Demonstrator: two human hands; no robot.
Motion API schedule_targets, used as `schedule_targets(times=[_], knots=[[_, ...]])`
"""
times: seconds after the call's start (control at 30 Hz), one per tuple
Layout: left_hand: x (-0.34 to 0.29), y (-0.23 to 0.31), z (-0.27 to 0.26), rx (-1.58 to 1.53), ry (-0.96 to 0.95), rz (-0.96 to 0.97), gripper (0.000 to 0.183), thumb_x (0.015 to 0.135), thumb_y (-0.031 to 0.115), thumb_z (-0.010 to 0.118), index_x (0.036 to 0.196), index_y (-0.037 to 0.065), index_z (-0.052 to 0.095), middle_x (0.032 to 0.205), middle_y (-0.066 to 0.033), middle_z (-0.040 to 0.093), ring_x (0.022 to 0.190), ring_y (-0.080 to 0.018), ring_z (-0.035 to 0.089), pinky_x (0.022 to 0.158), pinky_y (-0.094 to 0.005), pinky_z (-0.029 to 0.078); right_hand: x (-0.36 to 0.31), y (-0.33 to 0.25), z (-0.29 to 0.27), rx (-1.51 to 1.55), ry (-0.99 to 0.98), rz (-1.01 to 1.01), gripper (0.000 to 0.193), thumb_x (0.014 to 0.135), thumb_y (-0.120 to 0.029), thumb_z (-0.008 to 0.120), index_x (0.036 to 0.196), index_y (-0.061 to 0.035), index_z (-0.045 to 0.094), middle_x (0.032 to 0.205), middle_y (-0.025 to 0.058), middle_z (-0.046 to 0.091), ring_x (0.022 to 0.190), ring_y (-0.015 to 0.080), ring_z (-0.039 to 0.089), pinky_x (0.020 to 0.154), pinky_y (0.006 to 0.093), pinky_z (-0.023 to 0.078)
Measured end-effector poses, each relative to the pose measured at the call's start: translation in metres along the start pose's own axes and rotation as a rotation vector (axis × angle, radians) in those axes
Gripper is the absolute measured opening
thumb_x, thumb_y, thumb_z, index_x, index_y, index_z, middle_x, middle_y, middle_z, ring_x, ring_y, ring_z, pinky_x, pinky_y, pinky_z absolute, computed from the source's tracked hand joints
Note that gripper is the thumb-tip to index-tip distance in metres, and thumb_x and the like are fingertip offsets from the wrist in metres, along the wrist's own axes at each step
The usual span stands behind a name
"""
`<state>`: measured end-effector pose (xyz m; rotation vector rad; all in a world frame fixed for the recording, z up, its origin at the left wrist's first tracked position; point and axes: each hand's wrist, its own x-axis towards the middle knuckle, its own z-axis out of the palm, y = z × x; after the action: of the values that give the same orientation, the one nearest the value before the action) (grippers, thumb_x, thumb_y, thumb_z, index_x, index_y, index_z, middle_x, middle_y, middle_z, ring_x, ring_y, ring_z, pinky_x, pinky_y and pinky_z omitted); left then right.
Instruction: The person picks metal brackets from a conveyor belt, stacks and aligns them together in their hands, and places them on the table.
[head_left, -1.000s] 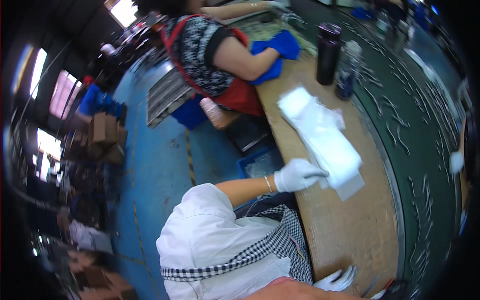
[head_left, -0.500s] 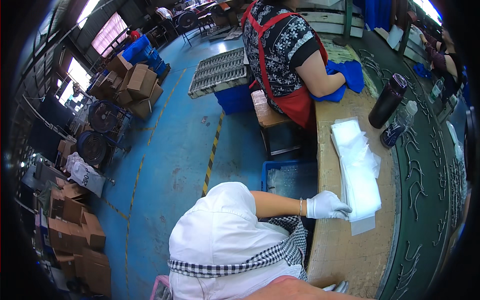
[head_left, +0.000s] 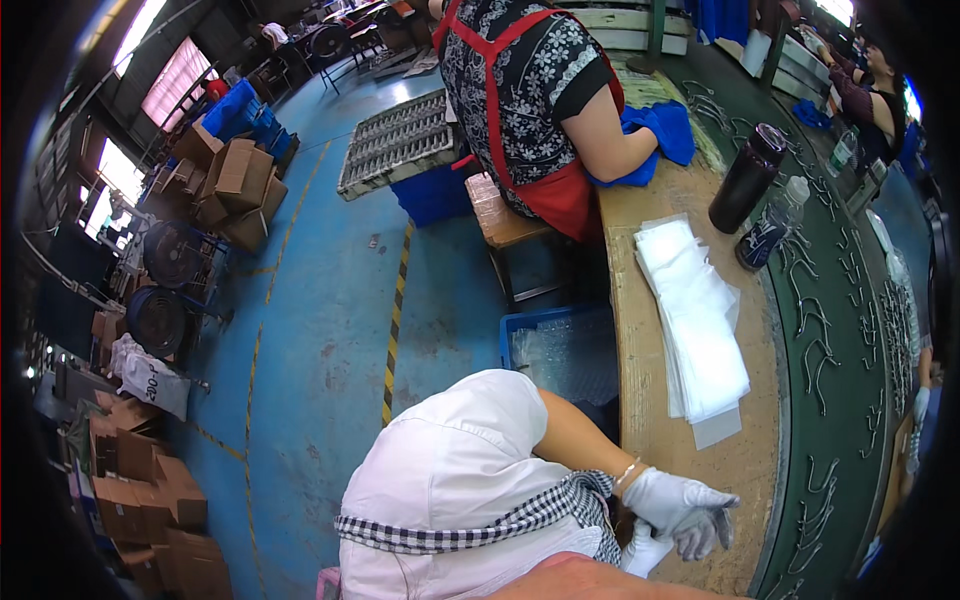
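My left hand [head_left: 684,508], in a white glove with greyed fingertips, hovers over the near part of the wooden bench [head_left: 650,400]. Its fingers are stretched out and hold nothing. Just below it, my right hand [head_left: 645,551] shows only in part, also gloved in white. The left hand covers most of it, so its grip is unclear. Beyond both hands lies a long stack of translucent white plastic bags [head_left: 700,340], slightly fanned, untouched.
A dark tumbler [head_left: 748,178] and a plastic bottle [head_left: 772,225] stand past the bags. Bent metal hooks [head_left: 820,360] lie on the green conveyor belt [head_left: 800,440] at right. A co-worker [head_left: 535,100] sits ahead. A blue bin [head_left: 560,350] of clear plastic stands left of the bench.
My left hand has let go of the near end of the bag stack and come back toward me, beside my right hand. The whole view has shifted slightly.
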<state>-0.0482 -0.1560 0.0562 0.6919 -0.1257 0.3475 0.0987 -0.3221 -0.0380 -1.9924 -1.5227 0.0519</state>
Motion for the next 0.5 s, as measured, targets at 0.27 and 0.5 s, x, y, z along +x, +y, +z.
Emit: schedule_targets(times=[0.27, 0.5], knots=[[0.013, 0.007, 0.018, -0.855, 0.063, -0.096, 0.081, 0.079, 0.078, 0.047, 0.109, 0.004, 0.058, 0.084, -0.0102, 0.063, 0.075, -0.0248, 0.059, 0.071, -0.0402, 0.049, 0.021, -0.008, 0.024, 0.092, -0.249, -0.096, 0.021, 0.091, -0.013, 0.057, 0.1, 0.0037, 0.064, 0.098, 0.0222, 0.064, 0.09, 0.0358, 0.062, 0.081, 0.0448, 0.048], [0.011, 0.0, 0.002, -0.62, 0.082, 0.027, 0.089, 0.08, 0.081, 0.04, 0.12, 0.003, 0.054, 0.11, -0.0175, 0.059, 0.101, -0.0332, 0.057, 0.087, -0.0476, 0.047, 0.031, -0.012, 0.025, 0.117, -0.445, -0.133, 0.019, 0.089, -0.011, 0.058, 0.097, 0.0044, 0.064, 0.092, 0.0225, 0.064, 0.084, 0.0352, 0.063, 0.076, 0.044, 0.048]])
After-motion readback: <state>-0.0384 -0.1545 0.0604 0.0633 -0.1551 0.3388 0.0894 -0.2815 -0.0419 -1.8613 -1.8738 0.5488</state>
